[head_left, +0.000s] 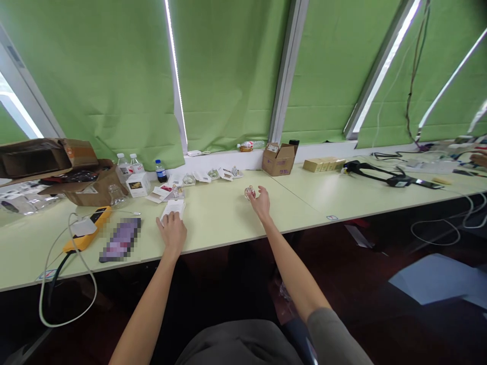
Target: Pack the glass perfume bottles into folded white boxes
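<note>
On the left of the tabletop, my left hand (173,234) grips the near end of a small white box (174,207), its fingers curled over it. Out to the right, my right hand (262,204) has its fingers round a small clear glass ornament (249,192) with pinkish-red and gold colouring; its exact kind is too small to make out. Beyond my left hand lies an opened white carton (162,192) with another small glass piece (175,192) beside it. Farther back, similar glass pieces (189,179) sit among open white cartons (201,176).
A phone (120,239) and an orange power strip (91,230) with a looping cable lie at left. Cardboard boxes (89,190) and bottles (161,171) stand behind them. Toward the back are a carton (279,159), yellow boxes (324,165) and a black headset (375,173).
</note>
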Motion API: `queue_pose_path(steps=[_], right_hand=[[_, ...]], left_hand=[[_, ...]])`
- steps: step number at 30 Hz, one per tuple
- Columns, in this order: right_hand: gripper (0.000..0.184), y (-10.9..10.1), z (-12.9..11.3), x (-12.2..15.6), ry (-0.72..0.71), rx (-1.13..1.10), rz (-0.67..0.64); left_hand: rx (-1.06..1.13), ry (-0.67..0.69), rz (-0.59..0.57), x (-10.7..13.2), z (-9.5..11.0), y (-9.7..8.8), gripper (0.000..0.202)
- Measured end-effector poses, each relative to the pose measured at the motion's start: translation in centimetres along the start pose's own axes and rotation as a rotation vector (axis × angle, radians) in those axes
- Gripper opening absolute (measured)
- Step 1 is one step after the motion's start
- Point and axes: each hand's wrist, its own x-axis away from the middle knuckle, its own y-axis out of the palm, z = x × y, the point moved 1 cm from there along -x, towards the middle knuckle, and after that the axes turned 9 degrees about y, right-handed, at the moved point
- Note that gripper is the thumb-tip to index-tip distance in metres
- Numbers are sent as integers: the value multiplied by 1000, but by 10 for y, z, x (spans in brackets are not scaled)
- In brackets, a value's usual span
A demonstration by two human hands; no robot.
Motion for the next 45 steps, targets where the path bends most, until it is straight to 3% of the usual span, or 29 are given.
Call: queue_pose_path(steps=[4,8,11,19,21,24,27,29,36,45], right_hand=[[59,7,5,-12,3,162,-59],[45,13,8,-17,12,225,-58],[38,16,11,-19,-4,268,-72],[32,20,16,-17,-62,225,-85],[34,20,12,-13,-102,124,-139],[38,24,0,-4,-134,-68,-320],[42,36,-16,12,-145,-221,-529],[41,47,-28,24,-174,-257,-592],[34,79,-57,63,-327,-264,-745],[37,80,-57,75,-372,-318,-827]], left_hand=[[48,-17,24,-5,-7,-4,37],[205,136,14,-12,7,-1,34],[312,209,-61,-15,19,7,30],[359,171,-293,-10,19,23,45],[349,149,-316,-9,18,24,45],[359,142,-304,-9,17,25,42],[368,136,-294,-9,17,26,43],[371,129,-295,-10,16,26,44],[387,124,-303,-11,16,24,44],[419,140,-274,-12,15,25,41]])
